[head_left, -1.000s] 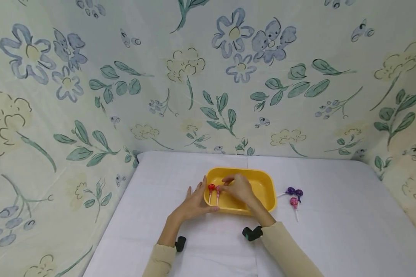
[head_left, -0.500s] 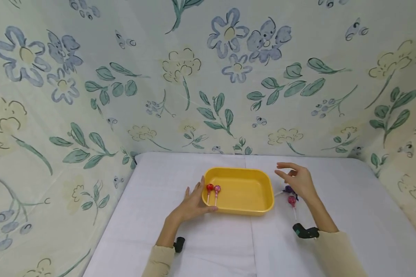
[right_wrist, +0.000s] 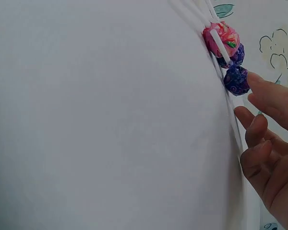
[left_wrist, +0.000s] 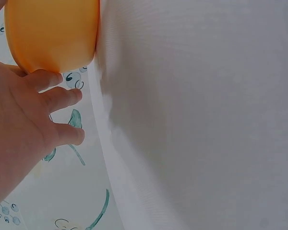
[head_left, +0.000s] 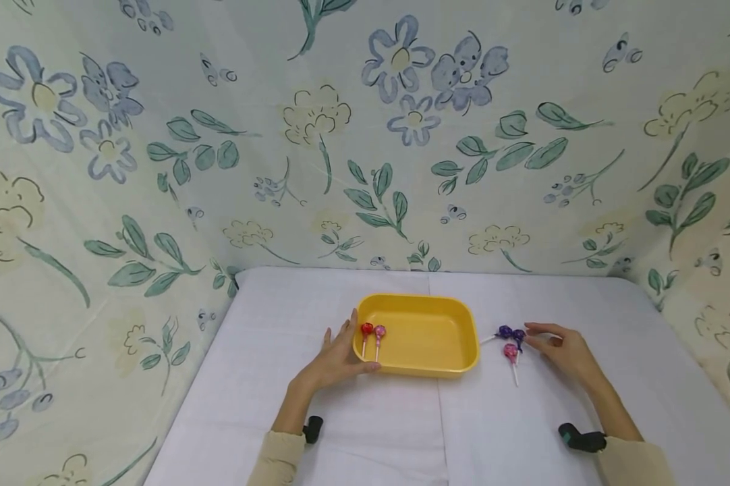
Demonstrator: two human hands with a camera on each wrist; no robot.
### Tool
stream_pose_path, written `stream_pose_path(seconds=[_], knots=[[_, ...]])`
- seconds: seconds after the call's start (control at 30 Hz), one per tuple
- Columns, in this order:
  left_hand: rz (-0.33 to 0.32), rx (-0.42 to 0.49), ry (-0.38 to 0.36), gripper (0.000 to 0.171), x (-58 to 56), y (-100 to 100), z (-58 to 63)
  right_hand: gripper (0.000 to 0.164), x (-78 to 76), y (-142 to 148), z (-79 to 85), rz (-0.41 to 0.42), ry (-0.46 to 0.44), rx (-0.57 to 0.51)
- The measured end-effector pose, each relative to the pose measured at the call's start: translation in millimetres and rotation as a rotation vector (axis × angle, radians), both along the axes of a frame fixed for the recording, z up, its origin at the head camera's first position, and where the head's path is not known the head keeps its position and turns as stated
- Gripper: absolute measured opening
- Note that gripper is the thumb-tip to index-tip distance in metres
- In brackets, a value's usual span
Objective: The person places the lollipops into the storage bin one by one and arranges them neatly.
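My left hand [head_left: 336, 359] rests against the left end of a yellow plastic tray [head_left: 428, 343], thumb along its front edge. In the left wrist view, spread fingers [left_wrist: 59, 98] reach along the tray's wall [left_wrist: 57, 36]. Inside at the left, a red lollipop [head_left: 366, 328] and a pink lollipop [head_left: 380, 331] lie side by side. Right of the tray, two purple lollipops [head_left: 505, 332] and another pink lollipop [head_left: 510, 351] lie close together. My right hand [head_left: 567, 351] has its fingertips right at the nearer purple lollipop [right_wrist: 236, 80], the lower fingers loosely bent.
A white cloth [head_left: 365, 432] covers the table, with its back edge against a floral-patterned curtain [head_left: 316, 202]. Dark wrist cameras [head_left: 581, 439] are strapped to both wrists.
My right hand let go of the pink lollipop in the tray, then moved right, past the loose lollipops, to the purple one. My left hand stayed at the tray.
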State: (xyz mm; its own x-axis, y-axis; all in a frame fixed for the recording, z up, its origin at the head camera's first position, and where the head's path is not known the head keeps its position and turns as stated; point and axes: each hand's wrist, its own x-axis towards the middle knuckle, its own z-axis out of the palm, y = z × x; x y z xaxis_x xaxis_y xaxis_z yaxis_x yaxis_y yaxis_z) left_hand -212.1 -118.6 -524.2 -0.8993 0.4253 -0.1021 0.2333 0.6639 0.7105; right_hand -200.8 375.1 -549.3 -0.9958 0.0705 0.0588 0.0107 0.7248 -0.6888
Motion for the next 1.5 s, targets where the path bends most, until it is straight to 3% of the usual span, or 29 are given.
stream_pose_path(seconds=[0.43,0.87,1.2,1.5], knots=[[-0.006,0.01,0.002,0.124,-0.1,-1.4,-1.9,0.039,-1.4,-16.8,-6.4,-0.019,0.07,0.009],[-0.019,0.023,0.009,0.122,-1.0,-0.6,-0.7,0.039,-1.4,-15.0,-2.5,-0.029,0.022,-0.007],[-0.011,0.014,0.009,0.124,-0.8,-1.5,-1.0,0.051,-9.9,-23.3,27.5,-0.099,0.048,-0.078],[-0.019,0.011,0.018,0.124,-3.2,-1.8,-3.8,0.043,-23.2,-92.3,57.4,0.021,0.068,-0.164]])
